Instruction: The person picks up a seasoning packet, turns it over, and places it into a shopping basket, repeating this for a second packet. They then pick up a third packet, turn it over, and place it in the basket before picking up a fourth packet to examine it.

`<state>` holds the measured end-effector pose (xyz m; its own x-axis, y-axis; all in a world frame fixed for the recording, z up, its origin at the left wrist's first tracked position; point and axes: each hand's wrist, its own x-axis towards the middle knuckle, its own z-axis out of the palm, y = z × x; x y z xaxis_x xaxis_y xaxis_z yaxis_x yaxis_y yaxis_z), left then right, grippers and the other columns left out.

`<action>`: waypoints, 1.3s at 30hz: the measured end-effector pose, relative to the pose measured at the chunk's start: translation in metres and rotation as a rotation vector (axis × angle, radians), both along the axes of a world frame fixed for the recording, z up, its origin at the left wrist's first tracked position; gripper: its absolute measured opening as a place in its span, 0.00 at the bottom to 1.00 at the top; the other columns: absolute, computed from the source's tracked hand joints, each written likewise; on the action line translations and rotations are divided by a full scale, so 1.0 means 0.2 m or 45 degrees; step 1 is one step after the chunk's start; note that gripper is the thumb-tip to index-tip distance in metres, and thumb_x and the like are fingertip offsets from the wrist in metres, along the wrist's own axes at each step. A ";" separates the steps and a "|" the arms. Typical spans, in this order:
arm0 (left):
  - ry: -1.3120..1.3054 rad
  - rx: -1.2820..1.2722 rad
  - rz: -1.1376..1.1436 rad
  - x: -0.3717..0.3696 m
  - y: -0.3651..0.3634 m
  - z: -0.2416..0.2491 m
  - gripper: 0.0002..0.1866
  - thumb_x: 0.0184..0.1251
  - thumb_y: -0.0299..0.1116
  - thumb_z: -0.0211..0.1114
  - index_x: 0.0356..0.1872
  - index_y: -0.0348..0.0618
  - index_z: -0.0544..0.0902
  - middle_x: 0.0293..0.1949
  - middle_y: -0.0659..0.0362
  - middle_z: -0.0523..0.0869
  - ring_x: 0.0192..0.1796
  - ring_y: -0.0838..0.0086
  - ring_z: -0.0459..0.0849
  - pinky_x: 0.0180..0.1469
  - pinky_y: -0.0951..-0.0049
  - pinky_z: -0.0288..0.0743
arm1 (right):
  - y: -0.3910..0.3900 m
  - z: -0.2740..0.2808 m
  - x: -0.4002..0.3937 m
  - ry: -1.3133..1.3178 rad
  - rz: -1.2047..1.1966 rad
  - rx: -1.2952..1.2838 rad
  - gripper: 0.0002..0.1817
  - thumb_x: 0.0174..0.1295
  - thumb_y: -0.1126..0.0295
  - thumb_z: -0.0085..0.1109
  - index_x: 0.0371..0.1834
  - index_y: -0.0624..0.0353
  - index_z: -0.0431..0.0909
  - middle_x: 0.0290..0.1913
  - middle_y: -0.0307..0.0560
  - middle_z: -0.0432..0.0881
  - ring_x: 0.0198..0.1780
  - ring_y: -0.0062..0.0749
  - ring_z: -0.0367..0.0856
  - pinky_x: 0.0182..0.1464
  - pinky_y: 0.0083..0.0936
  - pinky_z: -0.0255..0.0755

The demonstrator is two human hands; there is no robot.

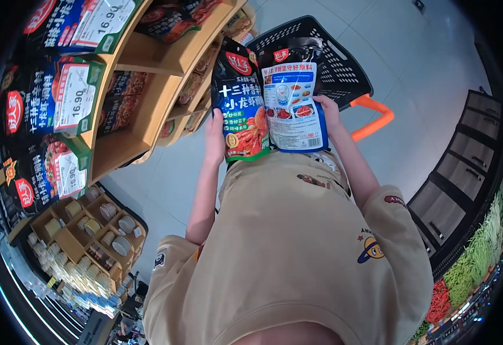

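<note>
My left hand (214, 138) grips a seasoning pouch (242, 109) by its left edge; its front faces me, black and blue with a crayfish picture and a green band at the bottom. In my right hand (329, 115) is a second seasoning pouch (293, 109), held by its right edge. This one shows its white and blue back panel with small print, food photos and a barcode. The two pouches stand side by side in front of my torso, their inner edges meeting. Most fingers of both hands are hidden behind the pouches.
A black shopping basket (343, 68) with an orange handle (378, 115) is just beyond the pouches, over the tiled floor (389, 34). Wooden shelves (119, 146) with similar pouches and price tags (73, 98) rise at left. Vegetables (464, 270) lie on a display at lower right.
</note>
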<state>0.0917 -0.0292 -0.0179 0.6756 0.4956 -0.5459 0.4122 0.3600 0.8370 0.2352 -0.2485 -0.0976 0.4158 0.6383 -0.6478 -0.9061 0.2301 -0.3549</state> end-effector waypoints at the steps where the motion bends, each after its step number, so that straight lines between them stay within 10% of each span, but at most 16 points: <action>1: -0.014 0.024 -0.036 0.03 0.01 0.01 0.25 0.63 0.48 0.41 0.46 0.33 0.67 0.41 0.55 0.76 0.41 0.77 0.76 0.43 0.78 0.68 | -0.05 -0.01 0.02 0.009 -0.055 0.029 0.21 0.53 0.66 0.36 0.43 0.73 0.66 0.41 0.58 0.74 0.40 0.41 0.76 0.46 0.31 0.69; 9: -0.191 -0.414 0.160 0.20 0.09 -0.16 0.27 0.63 0.50 0.39 0.52 0.36 0.62 0.48 0.52 0.72 0.47 0.67 0.74 0.49 0.68 0.68 | -0.39 -0.09 0.14 0.058 -0.454 0.198 0.18 0.52 0.68 0.38 0.40 0.73 0.66 0.39 0.60 0.75 0.39 0.42 0.76 0.43 0.32 0.71; 24: 0.084 -0.816 -0.459 0.69 -0.17 -0.40 0.26 0.62 0.53 0.39 0.49 0.39 0.65 0.42 0.56 0.76 0.41 0.71 0.77 0.44 0.70 0.72 | -0.32 -0.14 0.06 0.250 -0.664 0.354 0.21 0.52 0.67 0.37 0.43 0.75 0.64 0.40 0.61 0.74 0.40 0.44 0.75 0.45 0.34 0.69; 28: 0.052 -0.542 -0.796 0.79 -0.13 -0.40 0.17 0.51 0.29 0.60 0.42 0.34 0.70 0.38 0.53 0.78 0.38 0.74 0.78 0.39 0.76 0.71 | -0.18 -0.11 0.10 0.319 -0.699 0.136 0.21 0.53 0.67 0.36 0.43 0.75 0.64 0.41 0.61 0.74 0.40 0.44 0.75 0.46 0.34 0.68; 33: 0.143 -0.336 -0.791 0.96 0.02 -0.58 0.12 0.50 0.26 0.61 0.37 0.34 0.74 0.33 0.56 0.79 0.34 0.77 0.78 0.37 0.78 0.71 | -0.02 -0.08 0.17 -0.201 -0.757 -0.665 0.20 0.57 0.63 0.36 0.50 0.63 0.62 0.50 0.47 0.67 0.53 0.29 0.63 0.55 0.26 0.54; 37: -0.063 0.202 -0.591 1.12 0.15 -0.84 0.10 0.50 0.28 0.60 0.33 0.33 0.76 0.28 0.56 0.81 0.29 0.76 0.79 0.33 0.77 0.71 | -0.17 0.10 0.13 -1.332 -0.269 -2.111 0.20 0.52 0.74 0.47 0.51 0.60 0.62 0.50 0.52 0.66 0.52 0.38 0.63 0.54 0.30 0.56; 39: -0.047 0.447 -0.598 1.24 0.20 -0.93 0.10 0.49 0.28 0.60 0.32 0.33 0.76 0.26 0.55 0.81 0.28 0.75 0.80 0.33 0.76 0.71 | -0.21 0.19 0.13 -1.259 0.053 -2.739 0.25 0.47 0.74 0.53 0.51 0.60 0.60 0.50 0.53 0.63 0.53 0.47 0.60 0.57 0.36 0.51</action>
